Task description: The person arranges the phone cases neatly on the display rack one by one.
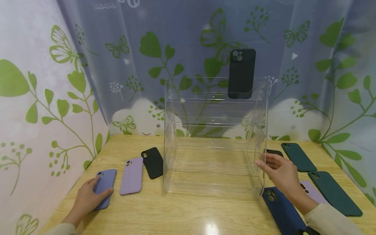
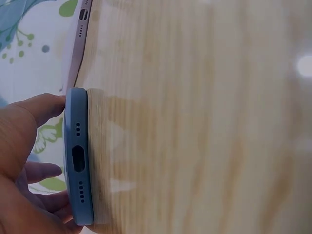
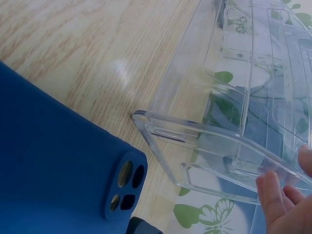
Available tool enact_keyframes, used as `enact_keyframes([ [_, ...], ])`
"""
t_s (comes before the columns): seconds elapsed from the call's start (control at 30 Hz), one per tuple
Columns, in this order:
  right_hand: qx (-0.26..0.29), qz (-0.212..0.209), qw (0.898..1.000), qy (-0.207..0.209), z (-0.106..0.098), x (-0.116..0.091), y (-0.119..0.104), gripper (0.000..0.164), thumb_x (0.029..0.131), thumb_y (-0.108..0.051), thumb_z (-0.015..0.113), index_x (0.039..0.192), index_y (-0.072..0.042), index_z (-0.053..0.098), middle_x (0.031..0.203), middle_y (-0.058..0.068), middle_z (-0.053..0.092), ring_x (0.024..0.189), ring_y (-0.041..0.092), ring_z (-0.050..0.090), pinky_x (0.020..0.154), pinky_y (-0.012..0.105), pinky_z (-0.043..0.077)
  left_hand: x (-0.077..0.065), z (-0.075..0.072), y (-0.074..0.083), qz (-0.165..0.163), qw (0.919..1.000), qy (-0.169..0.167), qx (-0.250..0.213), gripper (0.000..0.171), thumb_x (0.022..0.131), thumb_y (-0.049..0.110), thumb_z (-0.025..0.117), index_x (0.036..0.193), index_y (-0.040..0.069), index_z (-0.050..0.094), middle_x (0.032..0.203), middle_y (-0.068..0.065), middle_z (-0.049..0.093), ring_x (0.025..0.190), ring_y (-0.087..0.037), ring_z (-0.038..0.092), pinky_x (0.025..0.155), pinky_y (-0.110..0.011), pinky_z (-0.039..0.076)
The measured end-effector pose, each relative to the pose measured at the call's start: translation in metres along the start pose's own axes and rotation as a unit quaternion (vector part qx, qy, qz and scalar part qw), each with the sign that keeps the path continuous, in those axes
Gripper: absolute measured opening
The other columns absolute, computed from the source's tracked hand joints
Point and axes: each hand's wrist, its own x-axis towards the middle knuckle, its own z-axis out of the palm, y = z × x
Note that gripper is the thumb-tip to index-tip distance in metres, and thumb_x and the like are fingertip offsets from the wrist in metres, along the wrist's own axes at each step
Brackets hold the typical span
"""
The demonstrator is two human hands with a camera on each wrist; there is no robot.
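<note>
On the left of the table my left hand (image 1: pixel 88 195) grips a lavender-blue phone case (image 1: pixel 106 184) by its long sides, thumb on one side and fingers on the other. The left wrist view shows the case's bottom edge (image 2: pixel 78 165) with its port opening close against the wood. A clear tiered acrylic rack (image 1: pixel 212 190) stands in the middle. My right hand (image 1: pixel 283 173) pinches the edge of its right side panel (image 3: pixel 219 134), thumb inside and fingers outside. A black phone case (image 1: pixel 242 75) stands upright on the rack's top tier, at the right.
Left of the rack lie a lilac case (image 1: pixel 131 176) and a black case (image 1: pixel 152 163). To the right are a dark blue case (image 1: pixel 283 210), two green cases (image 1: pixel 299 156), another lilac one (image 1: pixel 315 192) and a partly hidden black one (image 1: pixel 276 152). Patterned curtains (image 1: pixel 188 39) surround the table.
</note>
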Motion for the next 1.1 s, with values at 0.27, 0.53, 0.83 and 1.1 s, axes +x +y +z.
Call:
enact_keyframes([
  [0.27,-0.001,0.001,1.0,-0.003,0.0,-0.001,0.001,0.057,0.089,-0.043,0.066,0.129,-0.003,0.059,0.123,0.021,0.062,0.084,-0.017,0.054,0.07,0.022,0.056,0.004,0.004,0.001,0.008,0.999,0.014,0.043,0.091,0.084,0.05,0.069,0.134,-0.02,0.04,0.126,-0.047,0.041,0.112,-0.063,0.042,0.093,-0.066,0.038],
  [0.53,-0.003,0.0,1.0,-0.002,0.0,0.0,0.002,0.057,0.089,-0.043,0.066,0.129,-0.003,0.059,0.122,0.021,0.063,0.084,-0.017,0.054,0.071,0.023,0.056,0.008,0.004,0.007,-0.006,0.9981,0.015,0.06,0.093,0.082,0.055,0.068,0.136,-0.016,0.041,0.127,-0.045,0.042,0.11,-0.063,0.042,0.09,-0.067,0.039],
  [0.83,-0.002,-0.008,1.0,0.003,0.001,0.0,0.002,0.056,0.089,-0.041,0.067,0.128,-0.002,0.059,0.121,0.022,0.063,0.083,-0.019,0.053,0.069,0.019,0.055,0.011,0.005,0.01,-0.014,0.9987,0.024,0.042,0.087,0.081,0.047,0.071,0.135,-0.016,0.043,0.127,-0.044,0.043,0.109,-0.062,0.041,0.086,-0.064,0.039],
  [1.1,-0.008,-0.005,1.0,0.001,0.0,0.0,0.0,0.056,0.089,-0.043,0.066,0.128,-0.003,0.059,0.122,0.021,0.063,0.092,0.005,0.066,0.07,0.023,0.056,0.01,0.003,0.018,0.015,0.9972,0.073,0.0,0.079,0.08,0.034,0.073,0.136,-0.013,0.043,0.127,-0.044,0.043,0.11,-0.061,0.043,0.087,-0.064,0.039],
])
